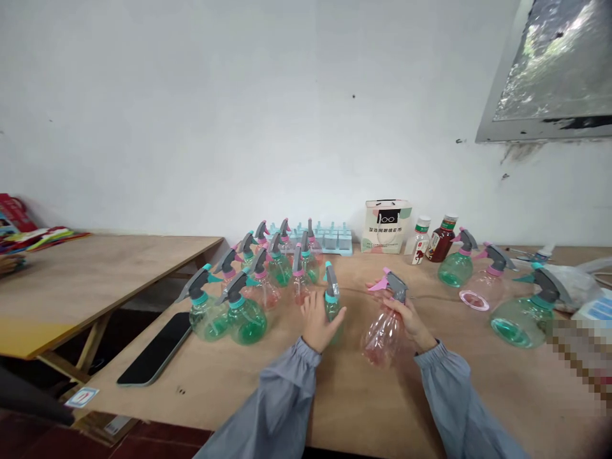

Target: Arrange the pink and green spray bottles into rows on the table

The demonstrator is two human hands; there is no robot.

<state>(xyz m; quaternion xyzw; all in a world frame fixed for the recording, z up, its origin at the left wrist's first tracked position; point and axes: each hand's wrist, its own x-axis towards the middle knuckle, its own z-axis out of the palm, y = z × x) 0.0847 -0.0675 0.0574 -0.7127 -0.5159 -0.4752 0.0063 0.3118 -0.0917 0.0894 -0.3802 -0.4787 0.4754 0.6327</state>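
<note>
The wooden surface (229, 389) is lined on the left with a cluster of spray bottles (249, 322), and three more spray bottles (523, 325) are set at the right. A paper bag (386, 226) is placed near the wall (239, 127), and a phone (155, 349) is laid at the left. Between the two groups, a pink bottle (380, 341) is held by the right hand (408, 319), its grip wrapped around the neck. Beside it, a narrower-looking green bottle (332, 306) is flanked by the left hand's (316, 319) fingers and thumb; whether that grip is closed cannot be told.
</note>
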